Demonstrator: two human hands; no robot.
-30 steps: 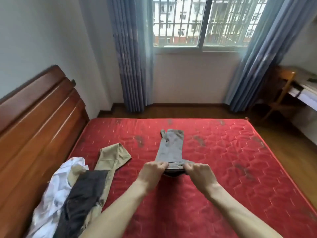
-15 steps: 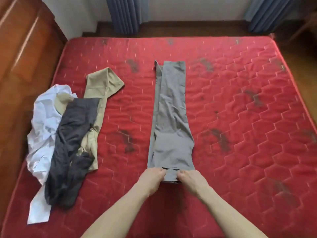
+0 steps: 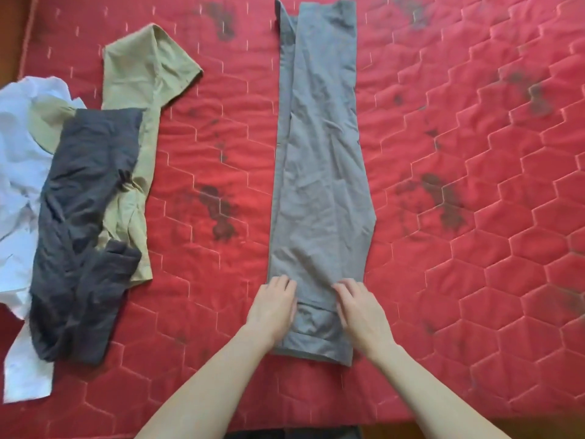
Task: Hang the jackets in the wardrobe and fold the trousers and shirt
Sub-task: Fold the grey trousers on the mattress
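Here, flattening grey trousers (image 3: 319, 172) on a red mattress (image 3: 474, 280): left hand (image 3: 273, 307) and right hand (image 3: 361, 308) pressing the near end, fingers straight, gripping nothing; legs stretching lengthwise away, both hands equally close.

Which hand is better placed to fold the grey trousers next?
Neither clearly: left hand and right hand both lie flat on the grey trousers near the waist end. Probably both together.
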